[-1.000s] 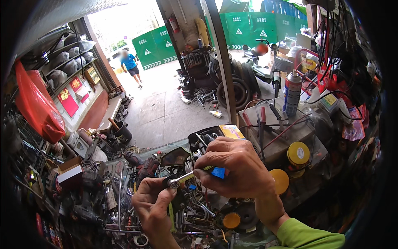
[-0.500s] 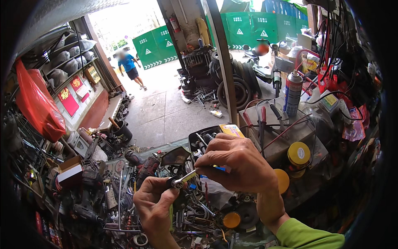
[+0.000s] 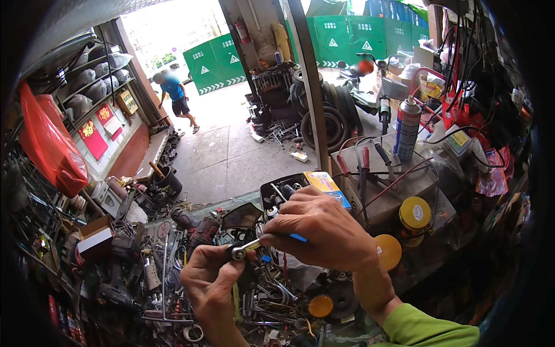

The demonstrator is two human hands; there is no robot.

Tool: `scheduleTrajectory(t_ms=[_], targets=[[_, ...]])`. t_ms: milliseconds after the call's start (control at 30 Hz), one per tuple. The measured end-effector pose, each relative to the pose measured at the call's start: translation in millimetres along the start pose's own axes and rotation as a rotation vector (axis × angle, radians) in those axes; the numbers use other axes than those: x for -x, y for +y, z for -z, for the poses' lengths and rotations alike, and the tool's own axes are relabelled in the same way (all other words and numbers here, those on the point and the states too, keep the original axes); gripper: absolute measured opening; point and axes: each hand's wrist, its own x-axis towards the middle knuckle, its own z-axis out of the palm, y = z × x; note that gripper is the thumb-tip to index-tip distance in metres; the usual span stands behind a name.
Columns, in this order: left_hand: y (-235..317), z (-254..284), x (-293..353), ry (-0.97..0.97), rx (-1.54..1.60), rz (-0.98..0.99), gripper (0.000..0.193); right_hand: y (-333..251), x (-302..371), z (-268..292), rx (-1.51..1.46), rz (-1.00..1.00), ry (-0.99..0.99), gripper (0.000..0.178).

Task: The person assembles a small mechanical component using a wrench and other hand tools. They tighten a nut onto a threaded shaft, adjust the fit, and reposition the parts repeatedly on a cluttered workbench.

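Over the cluttered bench, my right hand [image 3: 324,228] pinches the shaft of a small silver ring wrench [image 3: 250,245]. The wrench's round end meets a small dark part between the thumb and fingers of my left hand [image 3: 209,283]; the fingers hide most of that part, so I cannot tell its kind. Both hands are closed, nearly touching at the wrench. Beneath them lie loose metal tools and a clear plastic bag [image 3: 303,274]. A dark-red power drill [image 3: 203,234] rests just beyond my left hand.
Yellow-lidded tins [image 3: 415,213] and a spray can [image 3: 408,128] stand on the right. A yellow-and-blue box [image 3: 326,184] lies past my right hand. At left are another power drill [image 3: 118,292] and a red bag [image 3: 55,144]. A person in blue [image 3: 173,89] walks outside.
Both hands and the wrench have shifted slightly left, still together. The person outside has moved left, body leaning.
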Motion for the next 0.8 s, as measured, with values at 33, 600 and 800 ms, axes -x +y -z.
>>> scheduleTrajectory(t_ms=[33,600,800], targets=[[-0.8,0.3,-0.3,0.029,0.018,-0.03,0.012,-3.1,-1.0,-1.4,-0.016,-0.028,-0.067,0.014],[-3.9,8.3,-6.5,0.138,0.059,-0.082,0.016,-22.9,-4.4,-6.1,-0.413,-0.171,-0.029,0.017],[-0.6,2.0,-2.5,0.151,0.061,-0.052,0.014,-18.8,-2.4,-3.7,-0.47,-0.206,-0.021,0.02]])
